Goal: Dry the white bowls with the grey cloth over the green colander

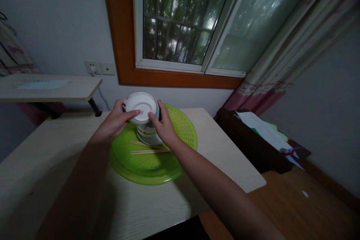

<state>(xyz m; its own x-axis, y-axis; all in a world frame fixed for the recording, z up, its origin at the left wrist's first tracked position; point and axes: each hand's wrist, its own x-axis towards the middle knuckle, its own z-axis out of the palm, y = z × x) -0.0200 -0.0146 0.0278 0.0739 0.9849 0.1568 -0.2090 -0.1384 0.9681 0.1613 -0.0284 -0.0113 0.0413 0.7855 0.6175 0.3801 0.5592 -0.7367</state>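
Observation:
A small white dish [141, 104] with red markings is held between my two hands, tilted so a round white face with a ring shows toward me. My left hand [119, 119] grips its left edge, thumb lying on the face. On the right side my right hand [163, 122] holds the rim with its thumb pressed on the dish; a dark grey cloth-like piece [158, 109] shows by its fingers. Below are stacked bowls [146, 132] on a pale plate [149, 141], partly hidden by my hands. Wooden chopsticks [146, 152] lie in front of them on a round green tray [135, 174].
The tray rests on a pale wooden table [225, 153]. A raised shelf [47, 86] with a paper on it stands at the left. Behind are a wall socket [99, 68] and a window [188, 18]. Papers [264, 131] lie on a dark piece of furniture at the right.

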